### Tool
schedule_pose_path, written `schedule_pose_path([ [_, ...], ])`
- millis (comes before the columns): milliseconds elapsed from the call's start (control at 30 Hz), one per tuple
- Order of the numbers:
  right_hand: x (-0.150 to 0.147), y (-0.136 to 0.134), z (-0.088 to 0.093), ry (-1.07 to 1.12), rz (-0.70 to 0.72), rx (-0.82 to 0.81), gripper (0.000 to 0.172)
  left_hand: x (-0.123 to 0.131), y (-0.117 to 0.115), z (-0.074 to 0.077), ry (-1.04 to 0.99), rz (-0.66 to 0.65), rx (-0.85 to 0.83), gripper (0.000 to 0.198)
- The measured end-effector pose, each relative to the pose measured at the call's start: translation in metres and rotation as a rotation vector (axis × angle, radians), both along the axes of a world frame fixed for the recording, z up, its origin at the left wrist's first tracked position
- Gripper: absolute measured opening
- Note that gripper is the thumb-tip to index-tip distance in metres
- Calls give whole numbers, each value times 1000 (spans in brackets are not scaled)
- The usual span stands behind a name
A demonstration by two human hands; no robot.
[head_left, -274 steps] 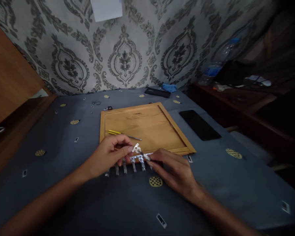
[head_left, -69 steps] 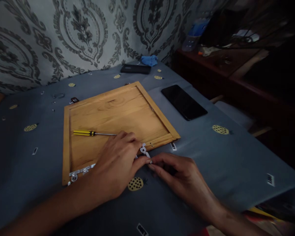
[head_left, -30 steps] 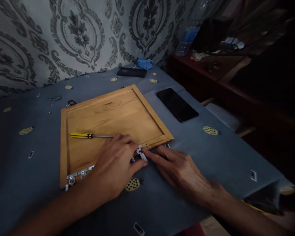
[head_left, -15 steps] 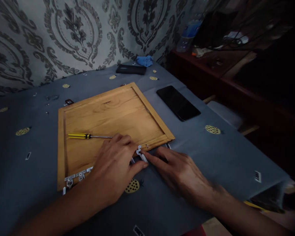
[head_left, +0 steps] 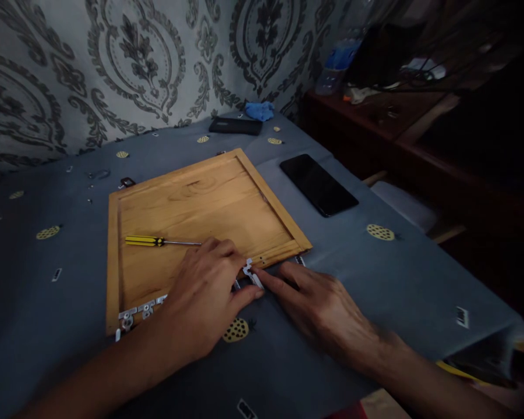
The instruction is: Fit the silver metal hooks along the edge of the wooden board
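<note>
A shallow framed wooden panel [head_left: 192,212] lies on the cloth-covered table, its raised rim facing up. My left hand [head_left: 207,291] rests over the panel's near edge, fingers bent and closed about a small silvery metal hinge [head_left: 251,272]. From the other side my right hand [head_left: 321,299] presses a fingertip against the same hinge; its other fingers are curled. Part of the hinge is hidden by my fingers. On the panel lies a yellow-handled screwdriver [head_left: 145,240], its tip behind my left hand. More metal fittings [head_left: 137,311] with screws run along the near left edge.
A black phone [head_left: 318,185] lies right of the panel. Farther back are a dark flat case [head_left: 236,125] and a crumpled blue cloth [head_left: 259,110]. Small metal bits [head_left: 96,174] lie at the left. A plastic bottle [head_left: 336,67] stands on a reddish-brown cabinet [head_left: 353,122].
The view has shifted slightly, so the panel and table appear a little farther right. Both hands keep nearly the same pose at the hinge.
</note>
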State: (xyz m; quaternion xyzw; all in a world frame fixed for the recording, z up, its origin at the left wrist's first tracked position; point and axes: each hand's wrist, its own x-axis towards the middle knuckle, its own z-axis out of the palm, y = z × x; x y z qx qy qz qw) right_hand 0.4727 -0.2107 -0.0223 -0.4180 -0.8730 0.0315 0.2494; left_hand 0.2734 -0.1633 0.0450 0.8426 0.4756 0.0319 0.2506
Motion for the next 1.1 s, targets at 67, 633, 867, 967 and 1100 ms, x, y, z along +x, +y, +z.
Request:
schedule_pose_path([
  [67,0,0,1,-2,2,-18,38,0,0,0,1,-2,4,15],
  [633,0,0,1,-20,16,-13,34,9,-5,3,158,43,7,32],
  [867,0,0,2,-17,22,-23,34,12,-6,3,171,43,31,23],
  [967,0,-1,2,-15,17,-22,36,11,-6,1,146,50,37,22],
  [1100,0,-1,1,-32,7,-10,36,11,-6,0,135,54,35,20],
])
